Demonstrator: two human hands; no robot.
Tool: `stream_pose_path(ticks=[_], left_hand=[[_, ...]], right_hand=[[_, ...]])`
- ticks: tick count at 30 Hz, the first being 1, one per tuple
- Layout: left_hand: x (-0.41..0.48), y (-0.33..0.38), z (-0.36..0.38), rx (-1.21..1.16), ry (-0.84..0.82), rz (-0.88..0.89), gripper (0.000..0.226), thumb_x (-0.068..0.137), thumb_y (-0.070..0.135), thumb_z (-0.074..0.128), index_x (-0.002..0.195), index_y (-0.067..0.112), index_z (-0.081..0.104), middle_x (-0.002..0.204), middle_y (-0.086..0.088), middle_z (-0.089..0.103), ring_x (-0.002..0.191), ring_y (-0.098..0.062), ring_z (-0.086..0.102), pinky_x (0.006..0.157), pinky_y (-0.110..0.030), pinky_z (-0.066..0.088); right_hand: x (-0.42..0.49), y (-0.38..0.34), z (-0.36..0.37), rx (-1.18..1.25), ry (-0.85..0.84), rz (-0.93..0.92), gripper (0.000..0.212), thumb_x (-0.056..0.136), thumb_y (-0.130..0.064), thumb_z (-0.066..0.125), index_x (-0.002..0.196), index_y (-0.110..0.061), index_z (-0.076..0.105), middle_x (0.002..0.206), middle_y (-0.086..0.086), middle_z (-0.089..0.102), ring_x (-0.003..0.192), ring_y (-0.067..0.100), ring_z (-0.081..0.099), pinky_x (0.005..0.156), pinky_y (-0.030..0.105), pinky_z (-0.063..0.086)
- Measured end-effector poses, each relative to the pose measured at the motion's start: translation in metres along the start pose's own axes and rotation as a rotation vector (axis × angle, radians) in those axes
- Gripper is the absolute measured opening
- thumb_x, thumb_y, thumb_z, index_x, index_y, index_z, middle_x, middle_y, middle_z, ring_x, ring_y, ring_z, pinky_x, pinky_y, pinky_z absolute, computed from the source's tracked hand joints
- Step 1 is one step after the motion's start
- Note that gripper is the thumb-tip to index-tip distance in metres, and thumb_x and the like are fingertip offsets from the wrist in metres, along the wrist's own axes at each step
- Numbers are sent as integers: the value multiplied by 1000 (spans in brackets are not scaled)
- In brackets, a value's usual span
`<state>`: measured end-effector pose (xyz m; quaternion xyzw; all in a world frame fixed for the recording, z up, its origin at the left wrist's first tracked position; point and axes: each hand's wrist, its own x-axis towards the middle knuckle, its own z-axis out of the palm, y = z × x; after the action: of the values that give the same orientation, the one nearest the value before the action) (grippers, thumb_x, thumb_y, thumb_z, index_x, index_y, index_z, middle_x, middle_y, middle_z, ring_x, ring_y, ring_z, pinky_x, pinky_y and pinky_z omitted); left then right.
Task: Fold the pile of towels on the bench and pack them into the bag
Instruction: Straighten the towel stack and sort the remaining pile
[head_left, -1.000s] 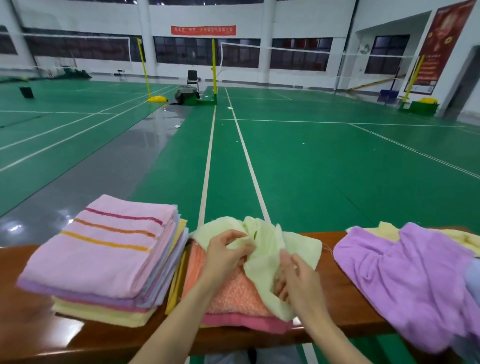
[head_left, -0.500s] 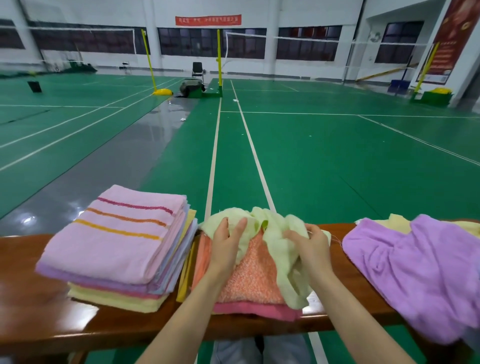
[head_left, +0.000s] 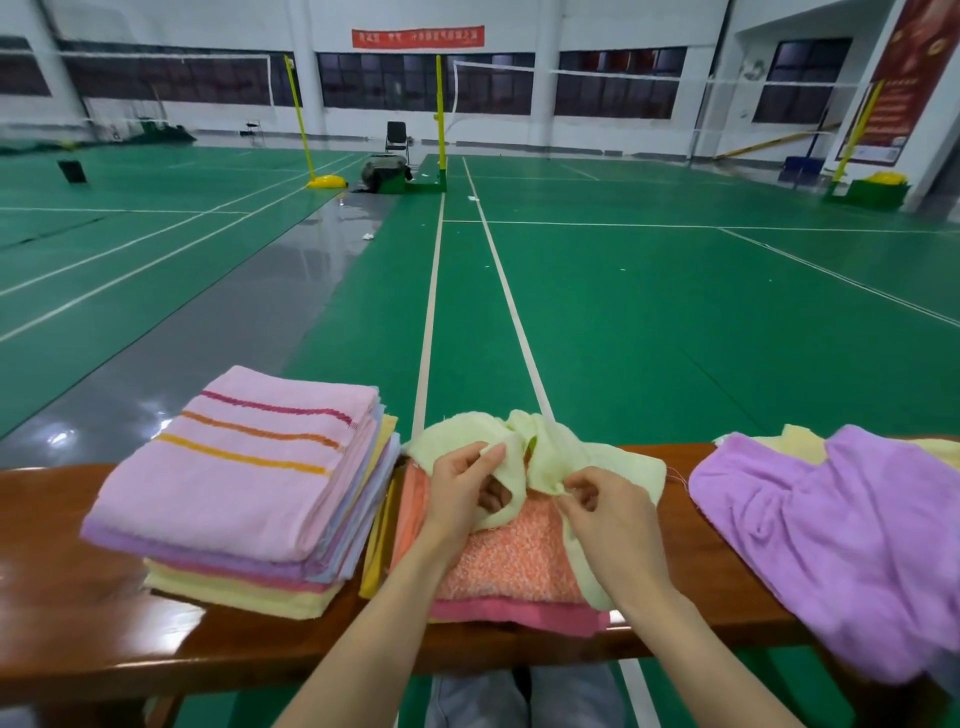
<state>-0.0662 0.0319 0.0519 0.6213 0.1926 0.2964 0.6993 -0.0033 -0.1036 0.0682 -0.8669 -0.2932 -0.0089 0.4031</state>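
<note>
A crumpled pale green towel lies on a folded orange towel in the middle of the wooden bench. My left hand pinches one edge of the green towel. My right hand pinches another edge of it, just to the right. A neat stack of folded towels, with a pink striped one on top, stands at the left. An unfolded purple towel lies in a heap at the right, over a yellow one. No bag is in view.
Beyond the bench stretches a green court floor with white lines. Far off stand yellow net posts, a chair and a dark bag-like shape. My knees show under the bench's front edge.
Both hands have drawn back from the towel's far side toward me and now pinch its edges close together. The camera has tipped slightly upward.
</note>
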Motion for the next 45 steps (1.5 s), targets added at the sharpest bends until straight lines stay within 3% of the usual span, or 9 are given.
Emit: stream_pose_path(ticks=[6, 10, 15, 21, 26, 31, 34, 40, 45], left_hand=[[-1, 1, -1, 2, -24, 14, 23, 90, 10, 56, 70, 7, 66, 54, -3, 61, 46, -10, 55, 45, -17, 43], [-2, -1, 1, 82, 8, 31, 25, 93, 7, 52, 72, 7, 66, 58, -1, 63, 53, -9, 59, 50, -19, 47], [-3, -3, 2, 81, 81, 8, 27, 96, 10, 47, 78, 5, 67, 70, -10, 66, 63, -14, 63, 56, -21, 50], [-3, 6, 9, 14, 131, -39, 38, 94, 25, 51, 62, 7, 60, 47, 3, 59, 44, -7, 56, 44, -16, 45], [-4, 10, 10, 55, 101, -33, 32, 94, 24, 52, 70, 6, 66, 48, 4, 59, 42, -2, 53, 41, -12, 39], [1, 9, 6, 27, 98, -137, 32, 93, 25, 54, 77, 2, 68, 63, -10, 66, 55, -14, 61, 48, -18, 48], [8, 25, 7, 43, 29, -179, 25, 91, 19, 58, 73, 3, 65, 61, -8, 67, 51, -13, 63, 49, -18, 51], [37, 100, 39, 235, -57, -23, 31, 93, 16, 55, 80, -10, 64, 64, -18, 66, 50, -16, 66, 52, -23, 57], [62, 156, 67, -39, 84, 27, 28, 94, 15, 55, 73, -3, 61, 66, -16, 64, 46, -14, 64, 48, -19, 54]], right_hand=[[8, -27, 14, 303, 359, -184, 8, 90, -16, 59, 86, -23, 62, 83, -13, 60, 79, -1, 56, 67, 11, 43], [8, -30, 48, 174, 357, -307, 9, 89, -19, 58, 86, -17, 67, 84, -14, 61, 77, 0, 53, 66, 9, 41], [-1, -18, 71, 224, 353, -265, 12, 86, -17, 59, 89, -13, 70, 93, -4, 66, 85, 2, 55, 79, -2, 36], [6, -20, 72, 309, 343, -157, 11, 88, -10, 62, 92, -11, 71, 93, -3, 66, 86, 8, 60, 78, 23, 52], [11, -25, 69, 218, 260, -207, 20, 88, -16, 57, 101, -14, 73, 102, -5, 68, 90, 1, 53, 76, 4, 35], [12, -14, 46, 177, 10, -281, 25, 87, -11, 60, 110, -15, 68, 105, -10, 56, 101, 4, 51, 84, 5, 37], [14, -10, 24, 71, 60, -257, 20, 85, -20, 63, 105, -18, 68, 99, -11, 58, 96, 6, 53, 78, 14, 40], [39, -30, -23, -5, 212, -162, 24, 79, -17, 62, 102, -24, 66, 98, -7, 67, 90, 17, 61, 72, 31, 45], [68, -50, -63, 304, 282, -24, 15, 73, -11, 65, 72, -26, 65, 74, -5, 70, 76, 18, 65, 70, 34, 52]])
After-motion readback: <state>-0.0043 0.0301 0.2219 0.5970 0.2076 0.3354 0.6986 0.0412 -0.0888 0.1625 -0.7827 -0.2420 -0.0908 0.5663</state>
